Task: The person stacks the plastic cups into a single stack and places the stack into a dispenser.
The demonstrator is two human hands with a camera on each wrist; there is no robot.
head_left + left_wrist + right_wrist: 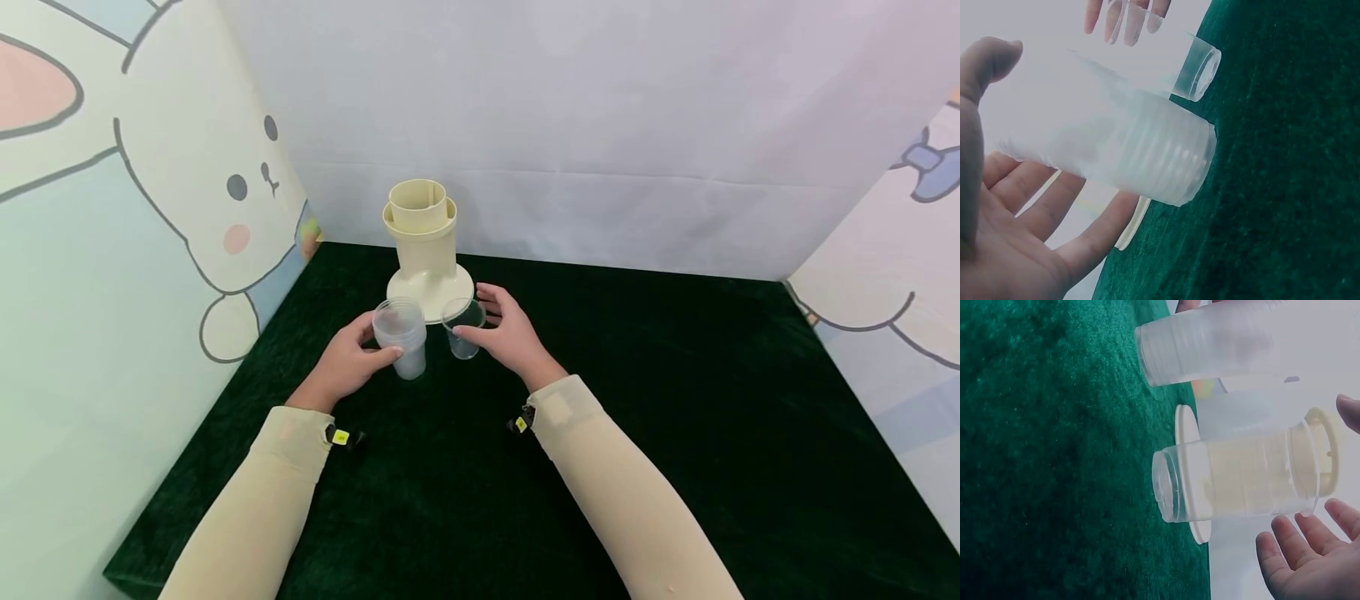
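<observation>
A stack of clear plastic cups (405, 337) stands at the front left of a cream plastic holder. My left hand (347, 364) holds this stack, thumb at its near side and fingers behind; in the left wrist view the fingers (1047, 197) run along its wall. Close to its right is one clear plastic cup (464, 343), upright. My right hand (512, 333) is spread around this cup, thumb near the rim and fingers on the far side. In the right wrist view a gap shows between its thumb (1349, 412) and the cup wall.
Right behind the cups stands the cream holder (426, 250), with a round base and ringed upper tubes. Dark green cloth (675, 400) covers the table. A white curtain (562, 108) hangs behind, with cartoon-printed panels (187, 167) at both sides.
</observation>
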